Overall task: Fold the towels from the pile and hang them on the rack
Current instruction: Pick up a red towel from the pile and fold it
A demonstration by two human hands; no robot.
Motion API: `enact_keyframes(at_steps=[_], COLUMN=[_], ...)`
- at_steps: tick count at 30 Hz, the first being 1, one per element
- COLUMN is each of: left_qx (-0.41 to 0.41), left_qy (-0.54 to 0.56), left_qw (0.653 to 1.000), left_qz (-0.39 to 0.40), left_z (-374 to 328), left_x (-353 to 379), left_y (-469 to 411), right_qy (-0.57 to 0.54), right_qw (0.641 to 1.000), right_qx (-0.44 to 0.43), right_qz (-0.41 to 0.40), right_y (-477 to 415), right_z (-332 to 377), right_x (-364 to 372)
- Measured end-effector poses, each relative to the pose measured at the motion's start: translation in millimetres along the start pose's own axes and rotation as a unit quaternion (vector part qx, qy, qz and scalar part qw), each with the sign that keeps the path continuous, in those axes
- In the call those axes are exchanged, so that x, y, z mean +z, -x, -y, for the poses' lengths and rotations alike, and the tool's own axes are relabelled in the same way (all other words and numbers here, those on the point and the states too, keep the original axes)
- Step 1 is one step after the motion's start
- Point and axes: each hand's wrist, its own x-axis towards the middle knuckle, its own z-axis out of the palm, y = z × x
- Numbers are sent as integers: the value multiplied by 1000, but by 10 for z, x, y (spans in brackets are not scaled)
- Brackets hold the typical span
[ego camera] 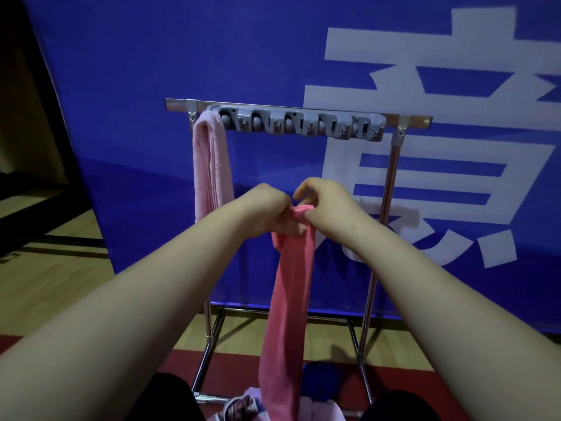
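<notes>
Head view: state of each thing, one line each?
left hand: grips the top end of the darker pink towel.
right hand: pinches the same top end.
darker pink towel: bunched lengthwise, hangs down from both hands, not on the rack.
pale pink towel: folded, hung at the rack's left end.
rack: upright.
clip strip: other holders empty.
pile: some cloths left at the rack's foot.

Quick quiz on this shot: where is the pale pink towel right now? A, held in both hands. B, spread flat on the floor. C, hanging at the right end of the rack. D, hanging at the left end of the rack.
D: the pale pink towel hangs folded from the left end of the rack, apart from both hands.
</notes>
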Motion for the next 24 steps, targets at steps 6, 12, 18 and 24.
enact_keyframes(at_steps=[6, 12, 18, 24], left_qx=[6, 52, 185, 181], left_qy=[-306, -453, -472, -526], left_qw=[948, 889, 852, 819], left_qz=[90, 43, -134, -139], left_z=[105, 401, 56, 13], left_x=[-53, -259, -568, -575], left_y=[54, -99, -211, -181], right_qy=[-7, 22, 23, 37], right_qw=[998, 998, 991, 993], right_qx=[-15, 13, 43, 33], right_qz=[-66, -60, -124, -111], right_y=[-40, -40, -64, -56], right_z=[-62, -192, -280, -325], right_x=[-86, -225, -355, -288])
